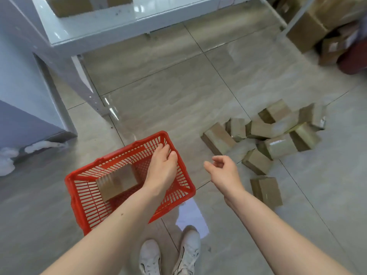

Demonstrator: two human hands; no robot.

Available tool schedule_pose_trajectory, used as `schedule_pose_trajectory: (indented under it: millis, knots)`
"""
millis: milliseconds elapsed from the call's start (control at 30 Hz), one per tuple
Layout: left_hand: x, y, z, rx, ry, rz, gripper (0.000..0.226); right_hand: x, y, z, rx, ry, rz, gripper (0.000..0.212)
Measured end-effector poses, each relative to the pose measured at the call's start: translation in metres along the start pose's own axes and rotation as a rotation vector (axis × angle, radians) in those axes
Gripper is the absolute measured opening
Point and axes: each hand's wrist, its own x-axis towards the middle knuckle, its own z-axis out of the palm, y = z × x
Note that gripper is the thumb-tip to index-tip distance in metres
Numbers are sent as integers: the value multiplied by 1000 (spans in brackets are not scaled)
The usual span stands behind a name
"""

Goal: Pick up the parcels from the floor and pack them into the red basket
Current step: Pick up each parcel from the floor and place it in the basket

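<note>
The red basket (179, 175) stands on the floor at lower centre, with one brown parcel (117, 182) lying inside it. My left hand (161, 167) hovers over the basket's far right part, fingers apart, holding nothing. Just right of the basket, my right hand (223, 173) hangs in the air, fingers loosely curled and empty. A heap of several brown parcels (274, 132) lies on the floor to the right. One separate parcel (267, 190) rests nearer, beside my right forearm.
A white shelf unit (89, 32) with boxes stands at the back left, its leg (93, 96) reaching down near the basket. More cardboard boxes (309, 30) pile up at the top right. My white shoes (170, 257) are just below the basket. The floor is grey tile.
</note>
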Motion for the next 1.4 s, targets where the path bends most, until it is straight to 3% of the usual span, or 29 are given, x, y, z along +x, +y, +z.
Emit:
schedule_pose_trajectory:
  millis: [133, 367, 700, 1033, 1400]
  knots:
    - [-3, 21, 31, 43, -74, -3, 62, 12, 14, -37, 107, 27, 36, 31]
    - [1, 45, 101, 62, -115, -18, 59, 50, 37, -104, 119, 28, 67, 29]
    - [15, 73, 207, -18, -124, -123, 62, 125, 49, -181, 39, 9, 80, 43]
    - [87, 101, 218, 22, -77, -98, 59, 189, 19, -183, 53, -5, 125, 51]
    - [175, 57, 248, 42, -30, -98, 55, 278, 47, -137, 46, -53, 243, 57]
